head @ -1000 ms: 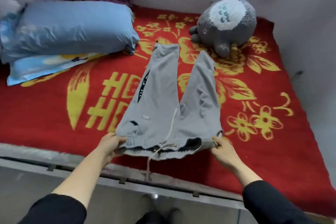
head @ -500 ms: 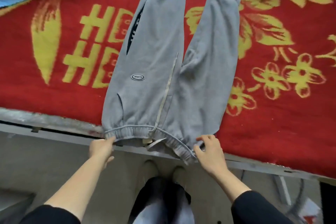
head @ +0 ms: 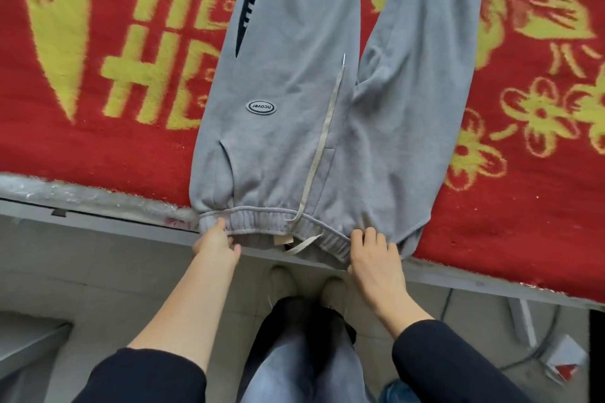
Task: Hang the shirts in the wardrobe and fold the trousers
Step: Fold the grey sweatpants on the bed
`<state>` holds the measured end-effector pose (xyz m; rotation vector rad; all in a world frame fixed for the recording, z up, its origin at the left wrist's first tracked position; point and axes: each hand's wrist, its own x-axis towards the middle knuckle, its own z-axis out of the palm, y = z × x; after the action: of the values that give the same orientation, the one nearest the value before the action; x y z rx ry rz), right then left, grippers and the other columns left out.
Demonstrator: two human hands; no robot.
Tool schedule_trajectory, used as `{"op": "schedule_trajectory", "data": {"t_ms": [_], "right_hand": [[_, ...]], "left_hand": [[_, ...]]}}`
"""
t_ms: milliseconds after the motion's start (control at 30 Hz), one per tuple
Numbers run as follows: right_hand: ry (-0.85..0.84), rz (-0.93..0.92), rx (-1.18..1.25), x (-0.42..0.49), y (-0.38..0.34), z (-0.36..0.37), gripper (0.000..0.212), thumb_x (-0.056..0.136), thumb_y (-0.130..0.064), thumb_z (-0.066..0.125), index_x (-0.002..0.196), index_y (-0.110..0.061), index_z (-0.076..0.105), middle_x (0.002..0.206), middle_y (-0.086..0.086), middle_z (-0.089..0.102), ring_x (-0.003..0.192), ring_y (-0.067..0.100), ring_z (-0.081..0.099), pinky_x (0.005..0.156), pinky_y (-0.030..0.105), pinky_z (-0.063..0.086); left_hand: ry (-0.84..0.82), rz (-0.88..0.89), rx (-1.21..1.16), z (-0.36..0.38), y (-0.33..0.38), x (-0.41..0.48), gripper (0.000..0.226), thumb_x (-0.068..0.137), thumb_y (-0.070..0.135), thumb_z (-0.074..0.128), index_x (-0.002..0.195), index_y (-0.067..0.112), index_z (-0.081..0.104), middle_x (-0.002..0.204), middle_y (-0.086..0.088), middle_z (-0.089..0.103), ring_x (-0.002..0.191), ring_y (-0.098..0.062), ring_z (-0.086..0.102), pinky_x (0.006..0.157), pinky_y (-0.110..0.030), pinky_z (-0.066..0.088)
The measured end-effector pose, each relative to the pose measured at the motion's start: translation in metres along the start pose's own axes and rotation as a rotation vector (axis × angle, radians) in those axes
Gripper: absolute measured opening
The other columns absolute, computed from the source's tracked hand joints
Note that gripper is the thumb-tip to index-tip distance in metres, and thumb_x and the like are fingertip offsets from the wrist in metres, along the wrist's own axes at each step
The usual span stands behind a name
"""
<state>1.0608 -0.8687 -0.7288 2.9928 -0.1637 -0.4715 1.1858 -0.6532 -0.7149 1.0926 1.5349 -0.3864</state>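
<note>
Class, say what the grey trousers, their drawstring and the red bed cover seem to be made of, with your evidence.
The grey trousers: probably cotton-blend jersey, matte; soft creases, gathered elastic waistband. The drawstring: flat woven tape, perhaps cotton; pale, limp. The red bed cover: plush pile, possibly synthetic; fuzzy edges on the yellow pattern.

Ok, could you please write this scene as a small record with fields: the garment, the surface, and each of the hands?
garment: grey fleece jogging trousers, spread flat, legs apart, not yet folded
surface: red blanket with yellow flowers
waistband: elastic waistband, at the blanket's near edge
left hand: grips the waistband's left end
right hand: grips the waistband's right end
drawstring: beige flat drawstring, loose across the front
</note>
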Motion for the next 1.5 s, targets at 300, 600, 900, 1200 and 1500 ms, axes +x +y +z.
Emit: {"op": "schedule_trajectory", "data": {"t_ms": [300, 600, 900, 1200, 1500], "right_hand": [[-0.225, -0.130, 0.086, 0.006, -0.001, -0.020, 0.026, 0.053, -0.010, 0.078, 0.063, -0.016, 0.055, 0.066, 0.005, 0.055, 0.069, 0.027, 0.055, 0.066, 0.038, 0.036], [-0.645, -0.134, 0.588, 0.077, 0.056, -0.063, 0.012, 0.074, -0.024, 0.069, 0.085, -0.019, 0.069, 0.079, -0.004, 0.065, 0.077, 0.015, 0.059, 0.065, 0.027, 0.046], [-0.227, 0.482, 1.119, 0.194, 0.200, -0.087, 0.018, 0.082, -0.005, 0.060, 0.070, -0.017, 0.064, 0.068, 0.006, 0.066, 0.058, 0.018, 0.056, 0.060, 0.033, 0.046], [0.015, 0.510, 1.000, 0.327, 0.287, -0.096, 0.017, 0.093, -0.019, 0.049, 0.108, -0.015, 0.056, 0.092, -0.001, 0.061, 0.087, 0.021, 0.057, 0.070, 0.031, 0.040], [0.212, 0.678, 1.419, 0.454, 0.333, -0.110, 0.023, 0.094, -0.025, 0.046, 0.083, -0.017, 0.064, 0.083, 0.002, 0.069, 0.074, 0.018, 0.065, 0.073, 0.043, 0.056]], "left_hand": [[0.028, 0.044, 0.004, -0.040, 0.008, 0.001, 0.021, 0.089, 0.016, 0.066, 0.075, 0.009, 0.051, 0.073, -0.003, 0.054, 0.062, -0.007, 0.048, 0.061, -0.025, 0.044], [0.371, 0.195, 0.283, -0.003, 0.005, -0.001, 0.067, 0.089, 0.031, 0.061, 0.140, 0.001, 0.030, 0.148, -0.015, 0.030, 0.134, -0.034, 0.035, 0.109, -0.042, 0.032], [0.235, 0.904, 0.761, 0.150, -0.051, -0.080, 0.091, 0.077, 0.017, 0.071, 0.149, 0.007, 0.016, 0.155, -0.021, 0.008, 0.139, -0.042, 0.015, 0.110, -0.053, 0.016], [-0.230, 1.846, 1.581, 0.341, -0.015, -0.079, 0.057, 0.085, 0.038, 0.035, 0.140, 0.022, 0.043, 0.149, -0.014, 0.037, 0.140, -0.028, 0.027, 0.111, -0.048, 0.018], [-0.222, 1.804, 1.642, 0.413, 0.024, -0.049, 0.077, 0.088, 0.069, 0.006, 0.151, 0.025, 0.001, 0.158, -0.004, -0.007, 0.147, -0.020, -0.006, 0.116, -0.039, 0.002]]}}
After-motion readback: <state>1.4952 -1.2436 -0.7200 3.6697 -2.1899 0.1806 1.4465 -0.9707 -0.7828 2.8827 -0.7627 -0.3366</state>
